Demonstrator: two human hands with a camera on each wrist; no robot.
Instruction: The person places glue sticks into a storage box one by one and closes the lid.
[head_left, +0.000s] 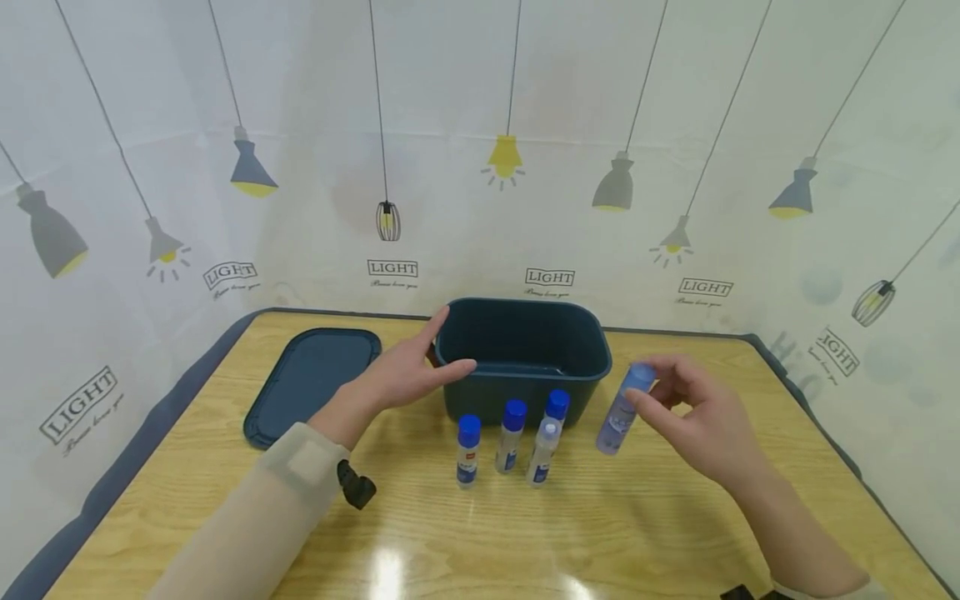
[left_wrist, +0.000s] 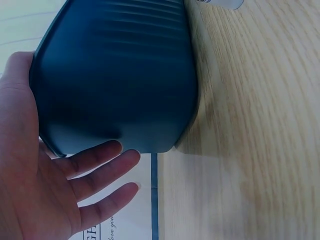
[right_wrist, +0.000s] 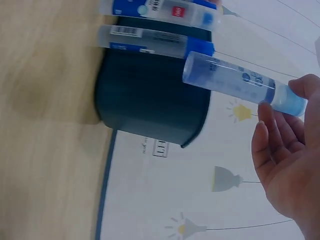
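A dark blue plastic bin (head_left: 480, 400) stands open-topped near the back of the table. My left hand (head_left: 405, 371) lies at its left end, thumb over the rim and fingers extended along the outside, as the left wrist view also shows. To the right of the bin, my right hand (head_left: 705, 425) pinches a translucent violet-blue glue stick (head_left: 619, 415) by its light blue cap, tilted and raised above the table. Several glue sticks stand upright before the bin: blue-capped ones (head_left: 467, 454) (head_left: 512, 437) (head_left: 557, 406) and one with a pale translucent cap (head_left: 543, 454).
A dark blue lid (head_left: 318, 379) lies flat on the wooden table (head_left: 480, 542), left of the bin. A white cloth (head_left: 480, 75) printed with lamps hangs behind the table and along both sides.
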